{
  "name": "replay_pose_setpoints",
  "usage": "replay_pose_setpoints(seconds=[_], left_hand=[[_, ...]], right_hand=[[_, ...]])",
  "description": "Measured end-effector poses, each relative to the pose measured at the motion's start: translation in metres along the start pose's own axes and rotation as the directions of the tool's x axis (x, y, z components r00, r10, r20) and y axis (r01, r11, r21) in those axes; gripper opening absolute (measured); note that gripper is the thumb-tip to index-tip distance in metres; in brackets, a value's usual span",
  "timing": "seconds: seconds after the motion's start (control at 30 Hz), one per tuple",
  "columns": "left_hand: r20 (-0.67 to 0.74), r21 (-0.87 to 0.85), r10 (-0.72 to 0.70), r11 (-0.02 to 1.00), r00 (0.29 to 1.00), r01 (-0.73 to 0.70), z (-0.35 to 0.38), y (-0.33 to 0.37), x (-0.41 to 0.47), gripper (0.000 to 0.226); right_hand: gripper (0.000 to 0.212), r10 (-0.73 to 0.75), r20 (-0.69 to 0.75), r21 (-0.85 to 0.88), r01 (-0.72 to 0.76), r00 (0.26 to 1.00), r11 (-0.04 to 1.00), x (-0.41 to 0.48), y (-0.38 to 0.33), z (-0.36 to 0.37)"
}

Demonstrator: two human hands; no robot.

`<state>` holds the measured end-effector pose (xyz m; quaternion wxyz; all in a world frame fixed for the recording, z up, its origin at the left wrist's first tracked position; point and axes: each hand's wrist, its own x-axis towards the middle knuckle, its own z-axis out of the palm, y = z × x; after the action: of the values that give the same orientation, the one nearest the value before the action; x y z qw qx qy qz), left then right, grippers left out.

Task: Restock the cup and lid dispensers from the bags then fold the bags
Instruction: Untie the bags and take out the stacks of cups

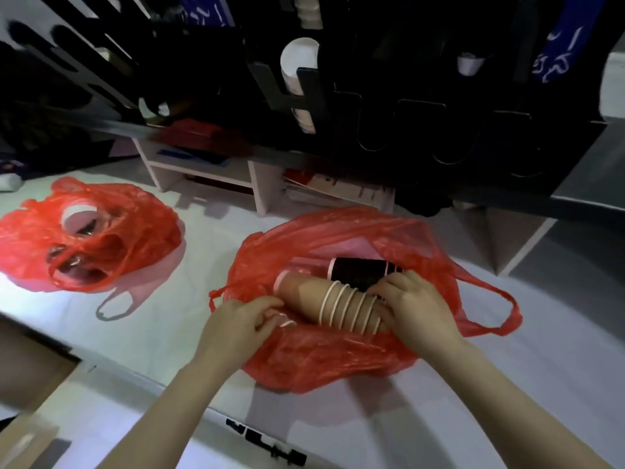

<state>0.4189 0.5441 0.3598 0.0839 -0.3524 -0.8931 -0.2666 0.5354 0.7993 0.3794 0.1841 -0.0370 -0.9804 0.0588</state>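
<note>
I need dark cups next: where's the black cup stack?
Head view: the black paper cup stack lies inside the right-hand open red plastic bag, just behind the brown paper cup stack.

A white surface (pixel 142 333) stretches out on every side of the left hand (pixel 236 326). Beyond that hand a pale wooden shelf (pixel 203 170) stands on it, its red and blue contents too dim to make out. A grey ledge (pixel 270 155) runs across above the shelf. Beyond the right hand (pixel 416 309), slanted wooden panels (pixel 507 238) stand under the ledge. Nearer than the left hand, black lettering (pixel 267 445) marks the surface. A cardboard box (pixel 33 384) sits to that hand's left. Glare brightens the surface far to the left, and the upper area is dark. A blue cloth (pixel 554 52) with white marks hangs high above the right hand.
</note>
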Motion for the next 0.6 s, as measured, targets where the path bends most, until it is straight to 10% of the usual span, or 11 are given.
replay_pose_setpoints(seconds=[0.2,0.33,0.6], left_hand=[[0.329,0.121,-0.057,0.992,0.943,0.018,-0.005,-0.023,-0.026,0.078],[0.31,0.213,-0.138,0.974,0.941,0.073,0.009,-0.025,-0.042,0.102],[0.332,0.279,-0.119,0.96,0.936,0.023,0.019,-0.035,-0.047,0.119]], right_hand=[[0.015,-0.151,0.012,0.139,0.147,0.989,0.979,0.018,-0.062,0.01],[0.035,-0.092,0.299,0.192,0.034,0.95,0.981,0.017,-0.099,0.03],[0.081,0.126,0.41,-0.016,-0.131,0.903,0.991,0.001,-0.133,0.054]])
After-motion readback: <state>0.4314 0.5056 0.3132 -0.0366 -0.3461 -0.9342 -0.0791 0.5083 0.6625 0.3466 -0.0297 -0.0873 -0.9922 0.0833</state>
